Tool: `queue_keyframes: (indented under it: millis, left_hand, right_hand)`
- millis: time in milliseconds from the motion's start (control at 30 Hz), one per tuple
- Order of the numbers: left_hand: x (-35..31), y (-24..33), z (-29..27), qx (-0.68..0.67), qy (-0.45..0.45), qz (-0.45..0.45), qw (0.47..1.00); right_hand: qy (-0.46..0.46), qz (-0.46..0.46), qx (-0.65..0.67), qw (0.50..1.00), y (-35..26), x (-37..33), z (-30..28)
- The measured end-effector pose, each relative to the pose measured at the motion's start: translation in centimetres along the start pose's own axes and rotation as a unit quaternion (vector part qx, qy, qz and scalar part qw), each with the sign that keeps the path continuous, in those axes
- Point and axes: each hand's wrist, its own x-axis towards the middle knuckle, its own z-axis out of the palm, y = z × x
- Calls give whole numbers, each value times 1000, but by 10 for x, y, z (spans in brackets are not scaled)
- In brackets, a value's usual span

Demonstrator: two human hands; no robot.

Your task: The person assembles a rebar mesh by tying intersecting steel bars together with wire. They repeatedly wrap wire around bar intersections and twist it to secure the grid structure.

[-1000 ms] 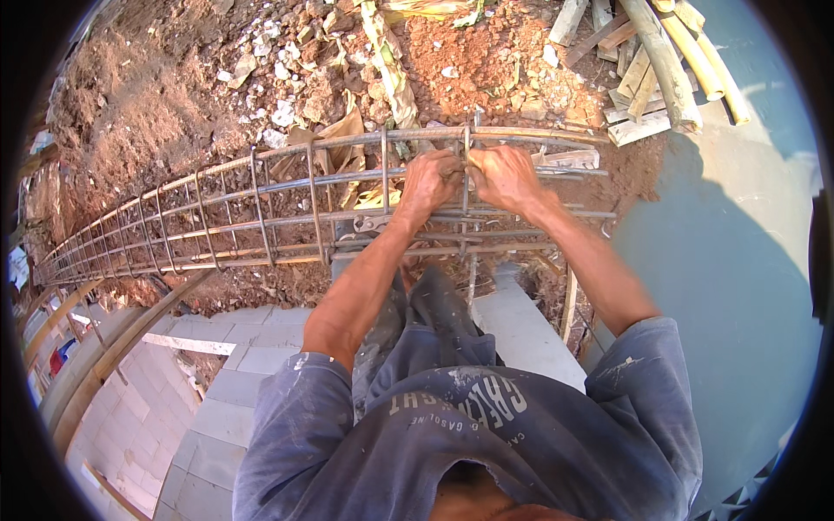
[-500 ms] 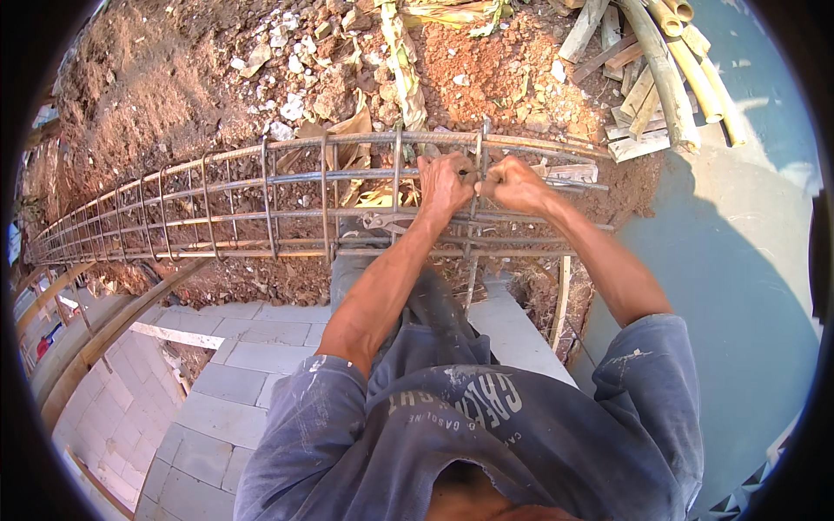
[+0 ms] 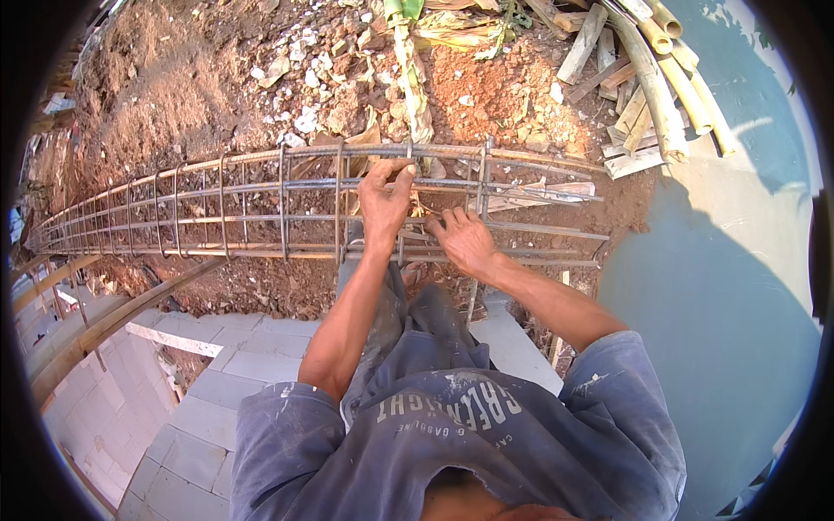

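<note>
Head view: a long metal cage [image 3: 339, 195] of bars and square hoops lies along the near edge of the soil [image 3: 187, 113], its bare bar ends pointing toward the soil's right edge, near the smooth grey slab [image 3: 712, 304]. The left hand [image 3: 385, 207] is over the upper bars, at the second hoop from the right end; its thumb and forefinger are brought narrowly together. The right hand [image 3: 466, 241] is lower, palm down over the lower bars between the last two hoops, its fingers bent and slightly apart. The gaps are small and shaded here, so I cannot tell whether either hand pinches anything thin. A pale board [image 3: 534, 196] lies by the cage's right end. Yellow poles [image 3: 691, 95] are heaped at the soil's far right corner. Grey blocks [image 3: 269, 360] pave the near side, left of the person's legs.
</note>
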Motion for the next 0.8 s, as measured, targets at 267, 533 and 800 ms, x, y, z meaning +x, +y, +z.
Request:
queue_keyframes:
  millis: [267,533,800]
  left_hand:
    - [-96,-19,5,-13,132,72,989]
    - [-81,11,132,34,-65,21,997]
    - [-85,-5,149,43,-97,23,994]
  right_hand:
    - [-347,247,230,875,30,31,-137]
    - [-416,141,-34,898,124,52,-179]
    - [-484,152,-44,860,131,41,-159]
